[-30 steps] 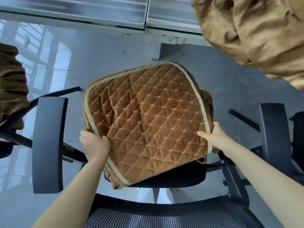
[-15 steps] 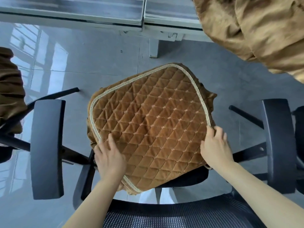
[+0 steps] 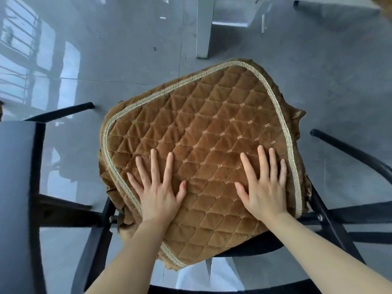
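A brown quilted seat cover [image 3: 203, 128] with pale braided trim lies over the seat of a black office chair [image 3: 261, 245]. My left hand [image 3: 158, 187] presses flat on its near left part, fingers spread and straight. My right hand [image 3: 264, 185] lies flat on its near right part, fingers also spread, close to the trim. Loose brown fabric hangs down around the cover's edges and hides most of the seat.
The chair's left armrest [image 3: 18, 204] fills the left edge; black frame bars [image 3: 347, 151] run on the right. A white desk leg [image 3: 202, 28] stands on the glossy grey floor beyond the chair. The chair's back rim [image 3: 233, 287] crosses the bottom.
Both hands let go of the cover's side edges and moved inward onto its top, flattening out. The cover has settled lower on the seat, and the camera has tilted down and come closer.
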Tool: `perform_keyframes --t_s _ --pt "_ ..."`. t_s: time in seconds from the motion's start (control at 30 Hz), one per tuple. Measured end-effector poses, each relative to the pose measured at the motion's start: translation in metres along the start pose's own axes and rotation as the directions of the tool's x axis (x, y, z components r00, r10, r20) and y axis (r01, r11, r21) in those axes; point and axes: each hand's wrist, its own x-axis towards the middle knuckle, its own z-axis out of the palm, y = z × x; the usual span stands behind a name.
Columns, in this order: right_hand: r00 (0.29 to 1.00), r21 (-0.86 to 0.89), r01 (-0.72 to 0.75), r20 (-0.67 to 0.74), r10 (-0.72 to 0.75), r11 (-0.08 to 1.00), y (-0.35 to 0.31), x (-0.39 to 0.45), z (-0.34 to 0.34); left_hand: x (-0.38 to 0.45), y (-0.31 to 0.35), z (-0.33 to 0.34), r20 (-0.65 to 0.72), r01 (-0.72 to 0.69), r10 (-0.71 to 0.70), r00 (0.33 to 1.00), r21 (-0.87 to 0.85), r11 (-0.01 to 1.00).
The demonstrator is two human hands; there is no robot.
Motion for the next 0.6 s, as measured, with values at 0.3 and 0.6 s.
perform_keyframes --t_s 0.3,0.6 --pt "0.997 -0.019 0.004 -0.075 -0.006 1.000 0.005 0.009 -0.011 0.008 -0.002 -0.015 -0.066 -0.005 0.012 0.998 0.114 0.993" --pt "0.994 0.003 0.029 -0.105 -0.029 1.000 -0.014 0.115 -0.057 0.095 -0.027 -0.059 -0.131 0.089 -0.088 0.988 0.000 0.996"
